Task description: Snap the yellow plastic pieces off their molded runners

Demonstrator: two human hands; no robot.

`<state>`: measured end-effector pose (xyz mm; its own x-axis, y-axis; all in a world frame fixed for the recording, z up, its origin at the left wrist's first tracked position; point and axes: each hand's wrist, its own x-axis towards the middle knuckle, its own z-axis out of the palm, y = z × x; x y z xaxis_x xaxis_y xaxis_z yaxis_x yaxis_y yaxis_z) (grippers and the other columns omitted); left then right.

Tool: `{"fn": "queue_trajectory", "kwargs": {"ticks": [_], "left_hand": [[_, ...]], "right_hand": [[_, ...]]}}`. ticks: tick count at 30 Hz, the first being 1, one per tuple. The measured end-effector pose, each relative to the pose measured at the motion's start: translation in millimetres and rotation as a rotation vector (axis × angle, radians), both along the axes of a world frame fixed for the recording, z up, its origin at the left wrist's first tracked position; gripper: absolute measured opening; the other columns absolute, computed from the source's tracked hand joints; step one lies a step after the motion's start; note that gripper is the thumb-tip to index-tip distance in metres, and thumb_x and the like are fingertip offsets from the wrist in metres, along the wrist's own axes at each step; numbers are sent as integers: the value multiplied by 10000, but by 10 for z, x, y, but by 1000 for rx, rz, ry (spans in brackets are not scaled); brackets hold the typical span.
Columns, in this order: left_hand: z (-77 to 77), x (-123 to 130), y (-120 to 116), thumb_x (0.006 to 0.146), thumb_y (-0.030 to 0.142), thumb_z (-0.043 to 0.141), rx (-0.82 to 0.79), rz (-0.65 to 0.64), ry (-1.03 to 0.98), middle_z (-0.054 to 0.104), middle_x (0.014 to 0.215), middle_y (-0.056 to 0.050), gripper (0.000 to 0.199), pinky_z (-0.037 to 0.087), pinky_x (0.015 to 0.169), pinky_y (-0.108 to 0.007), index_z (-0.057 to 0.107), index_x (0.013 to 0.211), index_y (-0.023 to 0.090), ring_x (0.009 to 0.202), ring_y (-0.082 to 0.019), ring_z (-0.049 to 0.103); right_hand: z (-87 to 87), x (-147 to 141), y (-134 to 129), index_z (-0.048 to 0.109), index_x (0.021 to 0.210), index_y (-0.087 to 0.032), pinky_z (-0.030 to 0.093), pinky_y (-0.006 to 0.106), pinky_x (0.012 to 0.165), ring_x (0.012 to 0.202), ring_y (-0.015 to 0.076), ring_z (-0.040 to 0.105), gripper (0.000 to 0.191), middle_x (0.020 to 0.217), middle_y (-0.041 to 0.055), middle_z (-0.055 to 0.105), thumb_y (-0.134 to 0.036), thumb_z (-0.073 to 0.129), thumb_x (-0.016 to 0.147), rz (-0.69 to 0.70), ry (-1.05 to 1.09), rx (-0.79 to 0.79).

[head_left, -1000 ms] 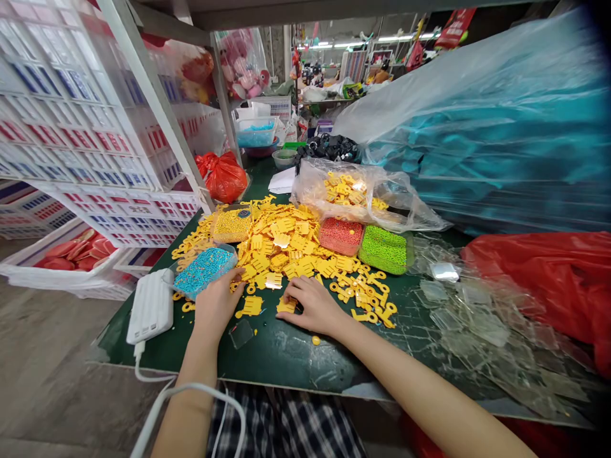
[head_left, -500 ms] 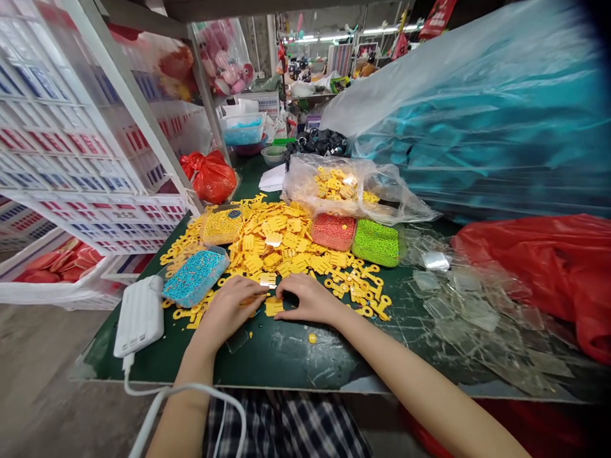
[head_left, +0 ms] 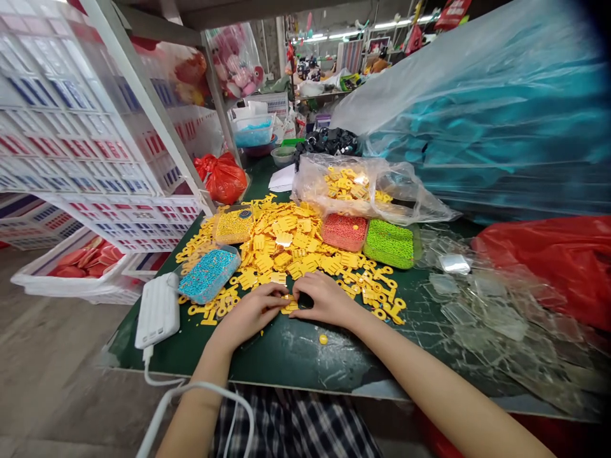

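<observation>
Left hand (head_left: 251,312) and right hand (head_left: 324,300) meet nearly fingertip to fingertip over a small yellow plastic piece (head_left: 289,307), grip unclear; a large heap of yellow plastic pieces (head_left: 281,245) lies at twelve o'clock, with more in a clear plastic bag (head_left: 356,191) at one o'clock

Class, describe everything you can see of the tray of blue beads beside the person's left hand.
The tray of blue beads is a shallow, rectangular, clear plastic box, packed with tiny turquoise beads flecked with other colours. Whether it has a lid cannot be told. It lies at a slant on the table, its edges resting among yellow plastic pieces. The white power bank lies just to its left, and the left hand is nearby, apparently not touching it.
</observation>
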<state>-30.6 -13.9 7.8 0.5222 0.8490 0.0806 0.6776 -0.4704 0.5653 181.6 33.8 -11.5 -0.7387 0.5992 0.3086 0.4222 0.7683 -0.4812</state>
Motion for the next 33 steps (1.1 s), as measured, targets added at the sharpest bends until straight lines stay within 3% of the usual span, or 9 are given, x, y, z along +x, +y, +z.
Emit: {"fn": "queue_trajectory", "kwargs": {"ticks": [10,12,14,18,19,21,26,30,33], "left_hand": [[-15,107,-42,954,164,495,41,-87,-27,695,1223,-40,308,477,1025,-356,685,1178,258,1158,-176,623],[32,131,-38,963,195,488,108,-91,-27,698,1217,-41,297,475,1020,-364,675,1184,257,1149,-176,628],[153,97,22,965,253,489,207,-8,-15,728,1145,-43,266,487,979,-371,695,1134,247,1090,-188,652],[577,-198,414,956,421,463,363,485,69,760,977,-71,356,497,856,-346,742,945,200,928,-224,678],[680,-304,568,953,455,446,354,608,116,757,977,-77,397,493,819,-332,742,953,190,910,-232,675],[825,-511,909,930,515,443,268,735,270,753,956,-86,457,475,739,-307,741,985,173,872,-248,671],[868,-791,1610,844,572,522,-62,662,738,743,832,-98,461,426,647,-279,747,800,172,804,-264,679],[841,-769,1842,772,569,617,-170,581,901,745,864,-129,412,449,703,-295,732,734,175,887,-303,676],[827,-704,1900,712,506,703,-213,595,918,744,945,-154,350,468,779,-341,742,783,166,959,-338,658]], "right_hand": [[-29,43,13,572,852,-203,376,299,737,825,192,594,244,859,12,669,-318,774,776,-44,11,-4],[-33,53,20,573,856,-203,388,302,735,825,195,597,241,860,18,665,-323,767,780,-50,13,0],[-36,55,25,570,849,-205,398,304,730,824,197,599,248,860,23,661,-352,760,787,-52,16,0],[-31,44,24,560,844,-210,400,301,731,817,196,600,281,855,13,660,-359,785,766,-55,21,-5],[-27,42,23,558,846,-212,397,306,740,817,198,599,292,853,10,661,-360,794,758,-60,22,-2],[-20,40,23,557,849,-215,393,317,762,824,203,597,311,854,7,663,-369,806,745,-69,25,3],[-11,37,22,562,853,-216,395,321,763,837,203,588,317,845,1,659,-396,801,749,-77,22,17],[3,12,-26,583,880,-212,402,358,781,865,226,575,333,880,26,669,-447,785,757,-76,-24,127],[13,-13,-82,613,913,-193,405,402,801,883,262,560,410,900,66,664,-520,781,730,-145,-93,230]]}}
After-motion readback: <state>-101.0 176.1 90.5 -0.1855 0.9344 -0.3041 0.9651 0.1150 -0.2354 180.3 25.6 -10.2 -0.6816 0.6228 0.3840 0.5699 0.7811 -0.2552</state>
